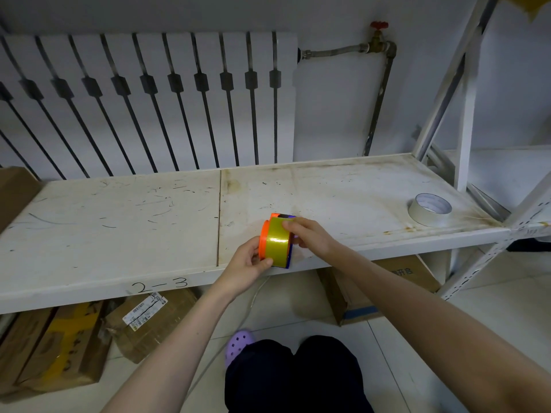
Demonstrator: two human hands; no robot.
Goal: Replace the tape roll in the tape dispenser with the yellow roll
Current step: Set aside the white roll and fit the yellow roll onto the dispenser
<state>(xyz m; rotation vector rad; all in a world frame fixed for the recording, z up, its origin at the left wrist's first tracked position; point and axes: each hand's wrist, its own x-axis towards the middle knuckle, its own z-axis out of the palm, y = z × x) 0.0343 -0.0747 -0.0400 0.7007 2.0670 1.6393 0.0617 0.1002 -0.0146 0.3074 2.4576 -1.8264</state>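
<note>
We see two bare hands holding a tape dispenser just above the front edge of a white shelf. The dispenser has an orange side on the left and a blue side on the right. The yellow roll sits between those two sides, so it is in the dispenser. It looks shiny.

Our left hand is curled around the orange side from below, with the thumb pressed on the bottom of the yellow roll. Our right hand comes in from the right. Its fingers rest on the top of the yellow roll and are bent close together. Both hands are holding the dispenser.

A white tape roll lies flat on the shelf, well apart from the hands, near the right end. The shelf is scratched and a bit dirty. On its front edge we read "2-3".

Under the shelf there are brown cardboard boxes on the floor. Behind the shelf stands a white radiator. Near the bottom we see dark trousers and a purple shoe.
</note>
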